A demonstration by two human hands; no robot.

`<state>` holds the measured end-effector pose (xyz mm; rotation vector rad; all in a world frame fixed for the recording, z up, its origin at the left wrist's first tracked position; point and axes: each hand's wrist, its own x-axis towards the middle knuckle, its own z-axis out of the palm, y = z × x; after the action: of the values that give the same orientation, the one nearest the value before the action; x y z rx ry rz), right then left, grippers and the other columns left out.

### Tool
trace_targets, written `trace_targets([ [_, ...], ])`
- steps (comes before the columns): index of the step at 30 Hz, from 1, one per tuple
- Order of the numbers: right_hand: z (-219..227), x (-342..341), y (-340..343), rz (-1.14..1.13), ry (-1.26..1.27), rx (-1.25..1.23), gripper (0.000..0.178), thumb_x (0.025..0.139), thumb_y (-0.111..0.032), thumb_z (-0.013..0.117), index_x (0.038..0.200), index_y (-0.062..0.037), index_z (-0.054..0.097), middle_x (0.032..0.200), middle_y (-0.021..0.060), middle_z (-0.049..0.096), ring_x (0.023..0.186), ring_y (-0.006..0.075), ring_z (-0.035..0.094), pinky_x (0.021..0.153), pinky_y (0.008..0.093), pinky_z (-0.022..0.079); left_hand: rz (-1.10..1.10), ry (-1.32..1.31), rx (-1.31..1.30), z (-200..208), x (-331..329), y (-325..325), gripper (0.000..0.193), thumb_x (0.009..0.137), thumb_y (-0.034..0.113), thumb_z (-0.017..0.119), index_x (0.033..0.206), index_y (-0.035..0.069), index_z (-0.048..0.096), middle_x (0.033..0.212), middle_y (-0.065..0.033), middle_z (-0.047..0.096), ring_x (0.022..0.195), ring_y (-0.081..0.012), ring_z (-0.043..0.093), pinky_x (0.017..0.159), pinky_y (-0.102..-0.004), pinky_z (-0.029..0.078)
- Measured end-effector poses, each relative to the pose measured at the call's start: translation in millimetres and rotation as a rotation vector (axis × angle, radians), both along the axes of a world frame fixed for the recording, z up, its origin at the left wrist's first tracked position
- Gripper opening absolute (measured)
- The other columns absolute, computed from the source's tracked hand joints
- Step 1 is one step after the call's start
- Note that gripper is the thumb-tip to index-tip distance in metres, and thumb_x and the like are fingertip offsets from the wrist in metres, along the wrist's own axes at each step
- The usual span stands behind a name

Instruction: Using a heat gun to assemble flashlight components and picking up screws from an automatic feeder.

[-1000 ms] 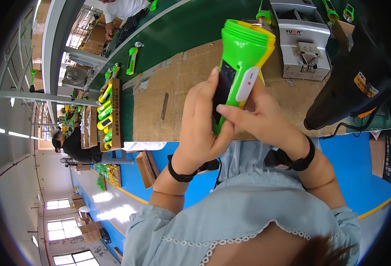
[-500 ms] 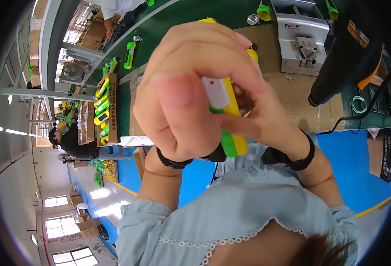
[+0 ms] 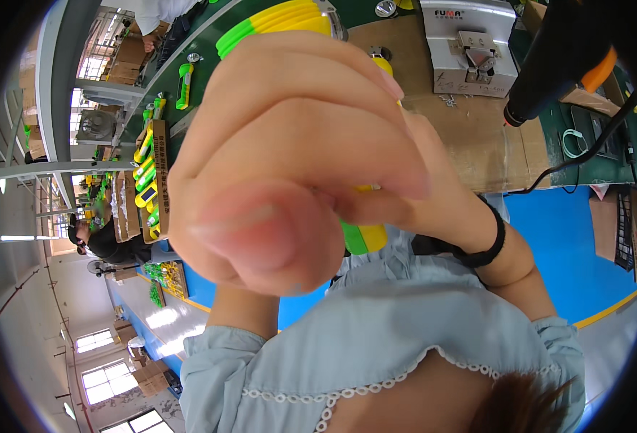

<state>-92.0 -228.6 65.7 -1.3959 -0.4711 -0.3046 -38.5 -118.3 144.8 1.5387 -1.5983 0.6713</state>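
My left hand [image 3: 275, 166] looms large in front, close to the camera, its fingers curled and closed; whatever lies within them is hidden. Behind it my right hand [image 3: 441, 173] wraps around a yellow and green flashlight [image 3: 365, 239]. The flashlight's lower end shows below the hands, and a yellow part appears above the left hand's knuckles. My left hand covers most of its middle. Past my left knuckles, several yellow and green flashlights [image 3: 282, 20] lie side by side on the green workbench [image 3: 221, 61].
A silver screw feeder [image 3: 470, 47] stands on a cardboard sheet [image 3: 491, 148], with loose screws [image 3: 448, 100] before it. A black electric screwdriver [image 3: 549, 79] hangs at right, near its cable. Left is a cardboard box [image 3: 160, 180] of flashlights. Two other people work farther off.
My left hand has come nearer the camera and shifted left, now covering the flashlight's white panel. The view has turned slightly, bringing more flashlights in at the top.
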Motion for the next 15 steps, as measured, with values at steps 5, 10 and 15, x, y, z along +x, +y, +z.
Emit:
trace_targets([
  [5,5,-6,-5,0.008,-0.02,-0.009,0.05,0.062,-0.018,0.077,0.098,0.002,0.049,0.069,0.0102,0.059,0.058,0.0136,0.056,0.05,0.0259,0.042,-0.003,0.047,0.067,3,-10,-2,0.074,0.096,0.042,0.001,0.061,0.004,0.054,0.06,-0.0112,0.055,0.062,-0.0276,0.056,0.066,-0.0365,0.048],
  [10,34,-23,-15,-0.054,0.02,0.069,0.046,0.062,-0.016,0.076,0.093,0.0023,0.049,0.065,0.0099,0.057,0.054,0.0131,0.053,0.048,0.0248,0.04,-0.031,0.111,0.333,31,-13,-12,0.064,0.095,0.032,0.005,0.063,0.004,0.053,0.062,-0.0128,0.055,0.065,-0.0283,0.054,0.067,-0.037,0.047],
  [15,31,-16,-8,0.13,0.106,0.208,0.042,0.063,-0.016,0.076,0.087,0.0025,0.047,0.063,0.0105,0.056,0.052,0.0129,0.052,0.045,0.0255,0.039,0.03,0.085,0.396,38,-15,6,0.053,0.092,0.026,0.011,0.064,0.004,0.051,0.068,-0.0147,0.055,0.07,-0.0305,0.053,0.071,-0.0394,0.045],
])
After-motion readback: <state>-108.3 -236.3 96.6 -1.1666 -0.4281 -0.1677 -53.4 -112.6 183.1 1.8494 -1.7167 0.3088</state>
